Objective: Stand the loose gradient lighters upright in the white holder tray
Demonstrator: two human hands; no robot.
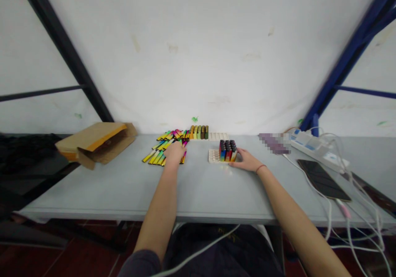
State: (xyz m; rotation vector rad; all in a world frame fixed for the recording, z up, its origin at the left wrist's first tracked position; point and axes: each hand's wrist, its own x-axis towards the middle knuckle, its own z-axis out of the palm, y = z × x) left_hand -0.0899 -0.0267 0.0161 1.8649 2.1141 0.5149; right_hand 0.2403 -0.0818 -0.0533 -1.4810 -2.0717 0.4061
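Observation:
My left hand (174, 151) reaches onto a spread pile of slim, shiny yellow, green and pink pieces (157, 157) on the left of the table. Its fingertips are over the pile, and I cannot make out whether they pinch a piece. My right hand (246, 160) curls around the right end of a white tray (213, 156), thumb in front and fingers behind. Upright lighters (228, 151) with black tops and multicoloured bodies fill the right part of this tray. Bare slots show on its left.
Behind, a second white tray (218, 136) holds a block of yellow, green and brown lighters (199, 132). An opened cardboard box (95, 143) lies on the left. Rightward are a phone (323, 180), a pixelated purple item (274, 143), a power strip (318, 149) and loose white cables.

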